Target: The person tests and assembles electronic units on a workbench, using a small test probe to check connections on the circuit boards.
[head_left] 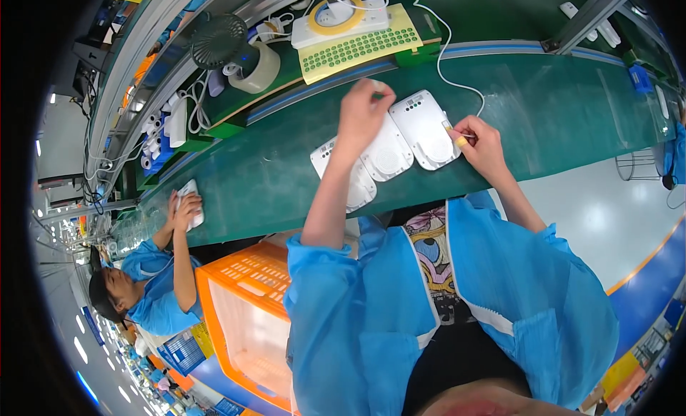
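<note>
Three white plastic devices lie side by side on the green bench: a right one (423, 126), a middle one (389, 155) and a left one (361, 191) partly under my left arm. My left hand (361, 116) is raised over the middle device, its fingers closed in a pinch; what they hold, if anything, is too small to make out. At the right device's side edge, my right hand (482, 144) pinches the end of a white cable (457, 83). Yellow tape wraps one of that hand's fingertips.
Behind the devices, a yellow sheet of green round stickers (361, 51) lies before a white power strip (304, 36) with a tape roll on it. A black fan (220, 41) stands far left. An orange crate (246, 273) is below the bench; a co-worker (161, 273) handles another white device.
</note>
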### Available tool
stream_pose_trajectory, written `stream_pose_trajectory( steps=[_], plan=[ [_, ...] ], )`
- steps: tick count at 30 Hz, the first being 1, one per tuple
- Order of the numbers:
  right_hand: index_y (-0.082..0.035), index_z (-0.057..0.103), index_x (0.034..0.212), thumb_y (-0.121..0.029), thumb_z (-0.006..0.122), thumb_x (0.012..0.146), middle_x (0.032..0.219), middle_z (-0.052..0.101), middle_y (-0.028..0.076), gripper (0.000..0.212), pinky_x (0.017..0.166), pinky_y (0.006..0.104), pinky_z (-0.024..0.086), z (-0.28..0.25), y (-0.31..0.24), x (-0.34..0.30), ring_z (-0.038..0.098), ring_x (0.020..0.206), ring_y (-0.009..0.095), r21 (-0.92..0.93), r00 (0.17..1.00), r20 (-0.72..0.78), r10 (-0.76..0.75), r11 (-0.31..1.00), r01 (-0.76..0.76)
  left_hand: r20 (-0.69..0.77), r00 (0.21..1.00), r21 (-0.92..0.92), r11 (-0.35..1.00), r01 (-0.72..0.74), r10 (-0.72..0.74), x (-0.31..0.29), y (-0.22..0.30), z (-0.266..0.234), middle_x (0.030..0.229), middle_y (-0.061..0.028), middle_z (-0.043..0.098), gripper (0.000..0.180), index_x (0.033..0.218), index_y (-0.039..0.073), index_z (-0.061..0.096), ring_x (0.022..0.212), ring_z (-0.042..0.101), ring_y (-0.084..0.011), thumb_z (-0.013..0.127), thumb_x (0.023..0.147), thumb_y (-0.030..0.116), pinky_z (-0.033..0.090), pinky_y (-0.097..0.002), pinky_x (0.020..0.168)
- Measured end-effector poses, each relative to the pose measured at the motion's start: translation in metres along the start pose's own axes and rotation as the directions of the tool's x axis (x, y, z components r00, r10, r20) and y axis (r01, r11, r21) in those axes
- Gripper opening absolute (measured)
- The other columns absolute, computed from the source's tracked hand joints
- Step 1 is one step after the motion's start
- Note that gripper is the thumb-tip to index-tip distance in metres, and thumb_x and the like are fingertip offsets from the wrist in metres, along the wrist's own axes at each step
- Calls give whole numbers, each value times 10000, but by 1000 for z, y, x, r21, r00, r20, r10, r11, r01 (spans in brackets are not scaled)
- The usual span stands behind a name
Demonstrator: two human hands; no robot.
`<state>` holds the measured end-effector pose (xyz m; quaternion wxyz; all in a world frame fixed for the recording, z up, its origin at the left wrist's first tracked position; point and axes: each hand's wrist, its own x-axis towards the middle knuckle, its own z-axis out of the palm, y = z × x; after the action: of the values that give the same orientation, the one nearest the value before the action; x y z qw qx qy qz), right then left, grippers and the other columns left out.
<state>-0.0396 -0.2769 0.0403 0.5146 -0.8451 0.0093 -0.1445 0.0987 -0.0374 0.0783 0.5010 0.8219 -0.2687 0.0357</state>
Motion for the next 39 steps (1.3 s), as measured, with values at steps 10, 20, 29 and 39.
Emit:
stream_pose_trajectory(
  steps=[10,20,29,39],
  plan=[
    [14,673,893,-100,796,915,794,666,84,169,585,276,506,0,4,-6,627,643,125,7,1000,-6,15,1000,-15,168,984,206,978,30,-66,2,1,45,1066,-162,657,82,949,9,671,1041,649,-383,676,908,81,540,-471,871],
    [16,705,967,-143,799,929,846,734,89,189,662,268,562,1,9,-1,721,761,132,-35,998,27,53,998,-52,97,994,353,936,4,-40,17,6,41,1119,-91,684,207,1075,74,678,911,736,-291,739,878,97,569,-426,784],
    [-80,653,1375,-171,881,826,940,630,35,602,710,295,523,-22,-4,-16,567,766,157,-151,969,239,-66,983,104,90,986,427,889,-164,138,-54,18,34,1318,-108,634,307,1241,96,674,1240,616,-357,625,943,43,455,-528,1101],
    [-99,627,1441,-334,873,758,869,602,91,762,674,374,547,-14,0,-8,629,752,262,-405,924,308,-226,848,342,253,949,611,729,-309,189,-77,31,53,1620,-68,443,488,1486,332,599,1496,335,-461,590,1019,474,199,-802,1129]
  ],
)
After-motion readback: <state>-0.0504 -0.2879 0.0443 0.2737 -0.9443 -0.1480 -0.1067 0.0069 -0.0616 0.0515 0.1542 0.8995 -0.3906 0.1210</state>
